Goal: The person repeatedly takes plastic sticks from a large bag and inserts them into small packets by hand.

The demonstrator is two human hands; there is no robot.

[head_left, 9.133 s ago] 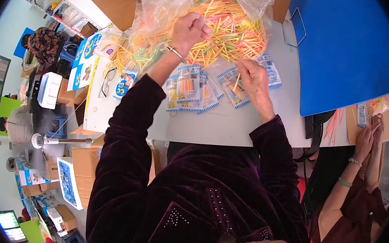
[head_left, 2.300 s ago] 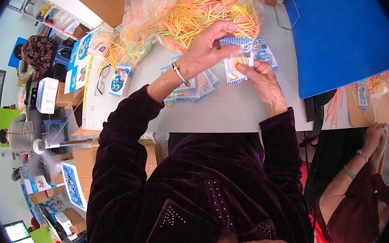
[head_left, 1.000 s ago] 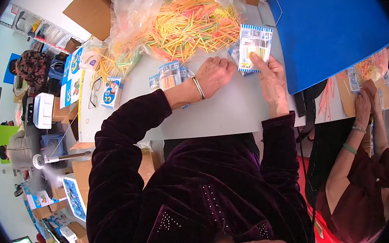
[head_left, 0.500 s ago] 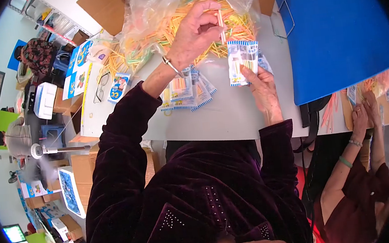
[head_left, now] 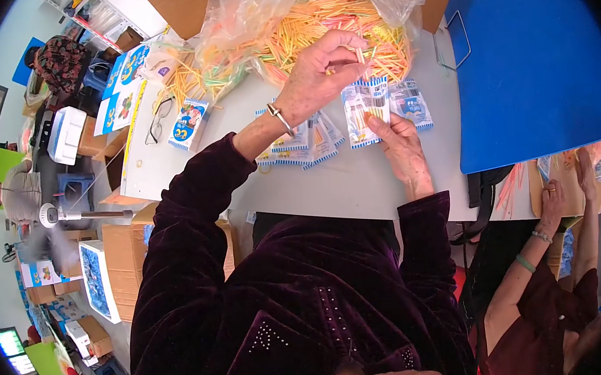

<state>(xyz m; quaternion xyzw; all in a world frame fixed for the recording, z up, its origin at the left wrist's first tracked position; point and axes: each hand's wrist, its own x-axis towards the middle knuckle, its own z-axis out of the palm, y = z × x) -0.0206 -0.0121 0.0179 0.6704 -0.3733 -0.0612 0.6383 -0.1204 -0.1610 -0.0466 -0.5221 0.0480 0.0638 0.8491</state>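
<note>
1. Head view, starting at the right hand (head_left: 399,142): clamped on a packet (head_left: 367,112), thumb across the lower front. Gripping low, seemingly to leave the upper end free and the front in sight.
2. Over to the left hand (head_left: 325,69): thumb and fingertips together on a pale stick or thin bundle (head_left: 359,56), right by the packet's upper edge. Pinched on end, perhaps to line up with the packet. Touching it or just apart? Cannot tell.
3. Straight beyond, loose sticks (head_left: 335,21) heaped in a clear bag (head_left: 240,9), between carton flaps (head_left: 178,7). Spread open toward the hands, probably for easy reach.
4. Below the left wrist, overlapping packets (head_left: 303,141) on the table (head_left: 315,193); just beside the right hand, a flat packet (head_left: 410,104). Placed either side, likely to leave working room between.
5. Farther left, glasses (head_left: 159,121), apparently parked out of the way.
</note>
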